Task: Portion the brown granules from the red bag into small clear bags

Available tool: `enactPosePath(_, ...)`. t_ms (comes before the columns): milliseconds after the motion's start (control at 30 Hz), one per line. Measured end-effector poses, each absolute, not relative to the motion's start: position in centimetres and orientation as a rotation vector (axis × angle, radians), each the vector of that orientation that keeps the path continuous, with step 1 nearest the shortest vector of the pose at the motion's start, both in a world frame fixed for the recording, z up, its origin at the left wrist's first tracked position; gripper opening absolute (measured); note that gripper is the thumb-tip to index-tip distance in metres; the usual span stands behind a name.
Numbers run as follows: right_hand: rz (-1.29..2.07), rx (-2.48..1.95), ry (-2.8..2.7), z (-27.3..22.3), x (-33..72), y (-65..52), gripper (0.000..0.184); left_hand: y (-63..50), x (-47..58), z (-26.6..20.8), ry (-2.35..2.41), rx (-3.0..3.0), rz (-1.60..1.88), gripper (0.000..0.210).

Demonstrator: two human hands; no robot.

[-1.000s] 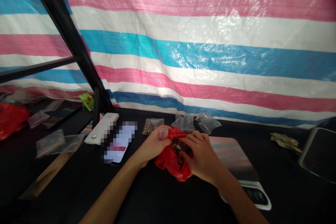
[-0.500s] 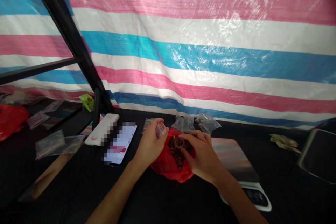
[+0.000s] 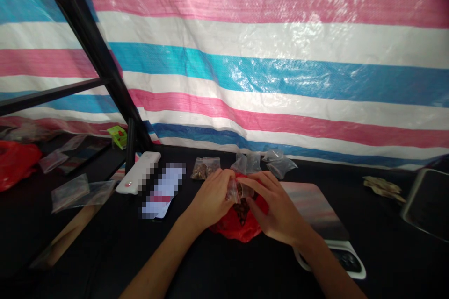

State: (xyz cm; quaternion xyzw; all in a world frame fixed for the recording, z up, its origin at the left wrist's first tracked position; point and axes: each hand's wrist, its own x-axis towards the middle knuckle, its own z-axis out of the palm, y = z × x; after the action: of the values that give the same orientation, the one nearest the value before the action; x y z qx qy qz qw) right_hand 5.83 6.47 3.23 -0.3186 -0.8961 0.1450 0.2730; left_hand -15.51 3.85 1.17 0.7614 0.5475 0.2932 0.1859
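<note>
My left hand (image 3: 210, 203) is closed on a small clear zip bag (image 3: 232, 191), held with its mouth toward the right. My right hand (image 3: 277, 208) pinches a small clear cup (image 3: 247, 190) at the mouth of this bag. Both hands are over an open red plastic bag (image 3: 238, 230), where dark brown dried bits (image 3: 241, 211) lie. Just behind my left hand rest small clear bags (image 3: 206, 168) with brown bits inside. A digital scale (image 3: 321, 210) with a metal plate stands under and beyond my right forearm, which partly covers its display end.
More clear bags (image 3: 248, 162) lie along the striped plastic sheet (image 3: 280, 121). Left of my hands are a phone (image 3: 161, 201) and a white device (image 3: 135, 180). A black metal frame (image 3: 105, 72) rises at the left. A crumpled tan piece (image 3: 382, 188) lies on the right.
My left hand has moved right with the zip bag, and the cup in my right hand has come up from the brown bits to meet it. The filled bags behind are uncovered.
</note>
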Motion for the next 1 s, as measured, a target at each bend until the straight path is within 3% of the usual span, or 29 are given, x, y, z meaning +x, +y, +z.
enactPosePath(167,0.569,-0.874,-2.341,2.7,5.5,6.2,0.049,3.8,-15.2,1.5,1.515,2.166,0.826,0.024)
enactPosePath(267,0.652,-0.841,-2.271,2.5,5.5,6.4,0.041,3.6,-15.0,2.1,1.497,2.092,0.891,0.025)
enactPosePath(433,0.592,-0.686,-2.273,2.3,5.7,6.6,0.041,3.7,-14.9,1.9,1.579,2.014,0.966,0.021)
enactPosePath(633,0.558,-0.737,-2.293,2.5,5.7,6.4,0.038,3.9,-14.9,1.1,1.636,2.018,0.920,0.033)
enactPosePath(733,0.567,-0.771,-2.273,2.6,5.6,6.3,0.032,3.9,-14.9,1.2,1.631,2.094,0.844,0.023)
enactPosePath(1000,0.431,-0.719,-2.291,1.7,5.3,6.2,0.038,3.6,-14.6,1.5,1.558,2.178,0.868,0.030)
